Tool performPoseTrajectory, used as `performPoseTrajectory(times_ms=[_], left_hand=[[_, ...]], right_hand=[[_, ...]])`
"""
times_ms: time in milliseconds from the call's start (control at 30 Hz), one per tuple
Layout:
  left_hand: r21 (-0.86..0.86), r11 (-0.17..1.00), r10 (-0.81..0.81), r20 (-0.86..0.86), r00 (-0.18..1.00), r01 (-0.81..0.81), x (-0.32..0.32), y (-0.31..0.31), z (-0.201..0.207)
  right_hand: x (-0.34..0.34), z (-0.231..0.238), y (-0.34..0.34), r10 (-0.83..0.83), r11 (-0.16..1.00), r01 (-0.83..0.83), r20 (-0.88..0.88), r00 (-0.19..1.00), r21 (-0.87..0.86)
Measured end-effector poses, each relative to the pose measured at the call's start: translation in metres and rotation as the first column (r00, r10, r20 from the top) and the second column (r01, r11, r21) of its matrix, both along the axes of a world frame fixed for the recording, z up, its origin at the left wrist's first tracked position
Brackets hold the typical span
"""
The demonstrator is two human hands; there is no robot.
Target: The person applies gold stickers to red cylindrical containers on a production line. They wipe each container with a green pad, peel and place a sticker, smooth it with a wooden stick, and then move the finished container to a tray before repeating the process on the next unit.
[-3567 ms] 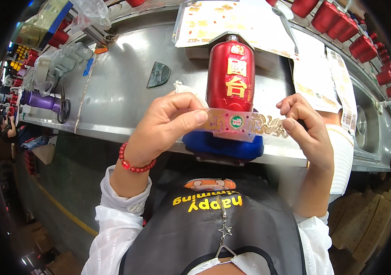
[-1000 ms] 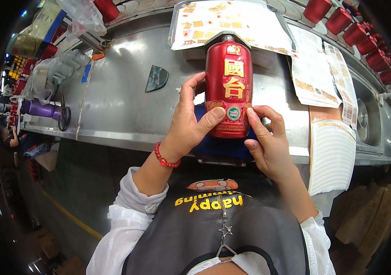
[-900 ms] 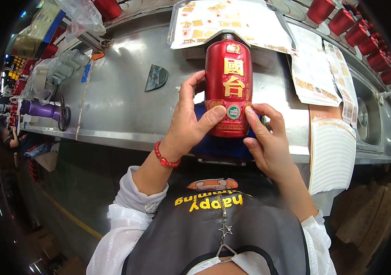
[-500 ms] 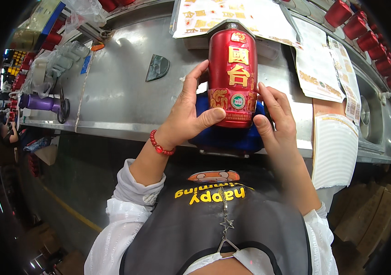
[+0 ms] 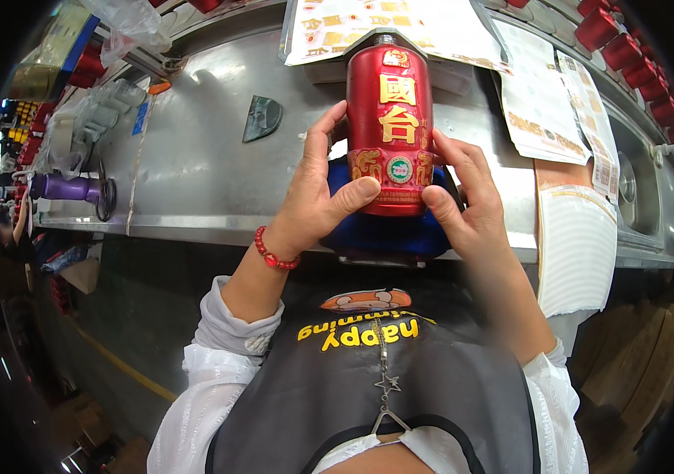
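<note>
A red bottle (image 5: 389, 118) with raised gold characters, a gold dragon band and a small round green emblem lies tilted in front of me, its neck pointing away. My left hand (image 5: 323, 178) wraps its left side, thumb on the lower front, fingers partly hidden behind it. My right hand (image 5: 467, 189) holds the lower right side, thumb near the base edge. Beneath the bottle is a blue support (image 5: 388, 239) at the bench's front edge. A red bead bracelet (image 5: 272, 257) circles my left wrist.
On the steel bench (image 5: 195, 150) lies a dark flat scraper-like piece (image 5: 263, 118). A sticker sheet (image 5: 392, 24) lies behind the bottle; more sheets (image 5: 538, 103) and stacked white curved strips (image 5: 576, 249) lie right, near a sink (image 5: 639, 197). A purple cylindrical tool (image 5: 68, 187) sits far left.
The whole view has shifted slightly, so the bottle and bench appear a little further left and up. Both hands keep their hold on the bottle, the right thumb closer against its lower edge.
</note>
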State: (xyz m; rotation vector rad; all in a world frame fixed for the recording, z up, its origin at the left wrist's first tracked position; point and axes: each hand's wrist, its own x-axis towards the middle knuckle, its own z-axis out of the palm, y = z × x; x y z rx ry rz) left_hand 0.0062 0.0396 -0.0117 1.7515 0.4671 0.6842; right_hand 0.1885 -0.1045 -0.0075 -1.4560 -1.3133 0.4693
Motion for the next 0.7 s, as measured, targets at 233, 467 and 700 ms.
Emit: performPoseTrajectory(times_ms=[233, 467, 700], left_hand=[[0.096, 0.995, 0.001, 0.001, 1.0, -0.001, 0.0, -0.002, 0.0], [0.008, 1.0, 0.002, 0.004, 1.0, -0.002, 0.0, -0.001, -0.002], [0.193, 0.977, -0.072, -0.076, 0.995, 0.085, -0.01, 0.002, -0.005]], right_hand=[[0.002, 0.002, -0.001, 0.006, 0.999, -0.005, 0.021, 1.0, -0.035], [0.001, 0.0, -0.002, -0.003, 0.998, 0.004, 0.022, 1.0, -0.067], [0.001, 0.003, -0.003, 0.002, 0.998, -0.002, 0.011, 1.0, -0.069]])
